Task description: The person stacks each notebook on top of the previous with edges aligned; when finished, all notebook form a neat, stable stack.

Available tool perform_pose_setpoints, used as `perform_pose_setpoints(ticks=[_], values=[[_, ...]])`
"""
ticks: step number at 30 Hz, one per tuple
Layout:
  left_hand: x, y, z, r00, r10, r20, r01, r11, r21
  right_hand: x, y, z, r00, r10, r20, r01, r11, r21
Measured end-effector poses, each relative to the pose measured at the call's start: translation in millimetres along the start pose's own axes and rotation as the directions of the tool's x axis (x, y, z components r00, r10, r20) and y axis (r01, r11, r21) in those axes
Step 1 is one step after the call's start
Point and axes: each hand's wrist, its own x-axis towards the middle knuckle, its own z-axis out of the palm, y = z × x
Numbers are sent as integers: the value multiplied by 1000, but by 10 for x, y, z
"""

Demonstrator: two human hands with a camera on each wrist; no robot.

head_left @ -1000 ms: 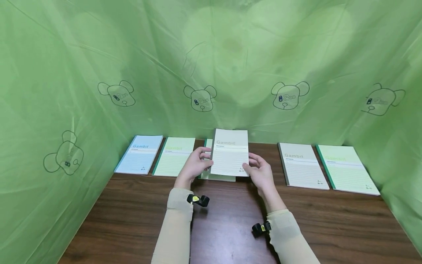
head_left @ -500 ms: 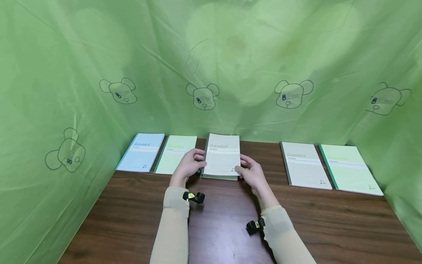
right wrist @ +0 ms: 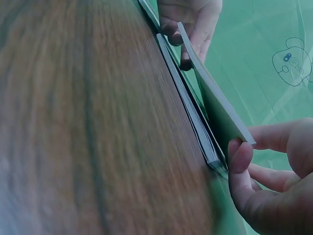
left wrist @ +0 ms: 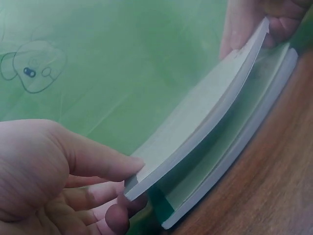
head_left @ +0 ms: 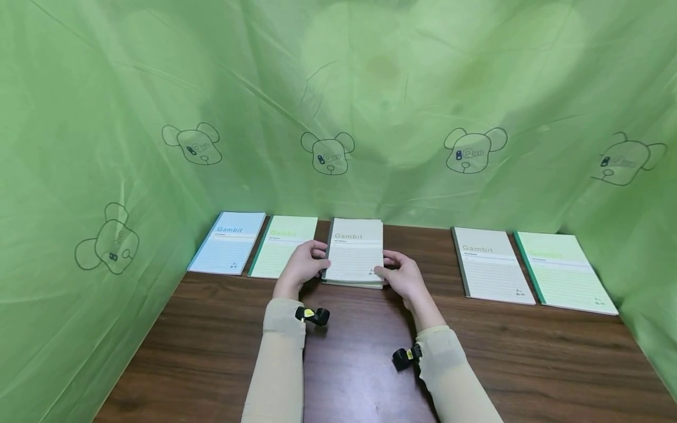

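Both hands hold a grey "Gambit" notebook (head_left: 355,249) by its near corners, in the middle of the head view. My left hand (head_left: 301,267) pinches the dark-spine corner, thumb on the cover and fingers beneath. My right hand (head_left: 405,276) pinches the opposite corner in the same way. Below it on the table lies a green notebook (left wrist: 222,142), mostly hidden from the head camera. Both wrist views show a gap between the two; the grey notebook (right wrist: 220,105) slants over the lower one, roughly lined up with it.
A blue notebook (head_left: 227,244) and a light green notebook (head_left: 285,247) lie to the left. Further right are another grey notebook (head_left: 492,264) and another green one (head_left: 565,270). Green curtains (head_left: 370,88) with bear drawings stand round the dark wooden table (head_left: 354,364).
Both hands have brought the grey notebook down and slightly left, over the green one, covering most of it. During the last half second it has shifted only a little toward me.
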Motion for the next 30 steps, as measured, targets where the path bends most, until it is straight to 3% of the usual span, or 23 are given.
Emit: perform_pose_setpoints(ticks=[6,10,22,30], values=[[-10,25,17,999,28,-35,-21,982,188,20,70,-21,1000,-3,8,3,999,-32],[-17,59,36,999,40,-27,-32,967,251,7,78,-38,1000,-1,1,1,998,-64],[28,77,121,997,46,-68,-24,956,293,-1,43,-115,999,-27,22,31,982,-187],[47,45,147,995,61,-75,-35,949,313,23,95,-129,997,-38,63,47,989,-140]])
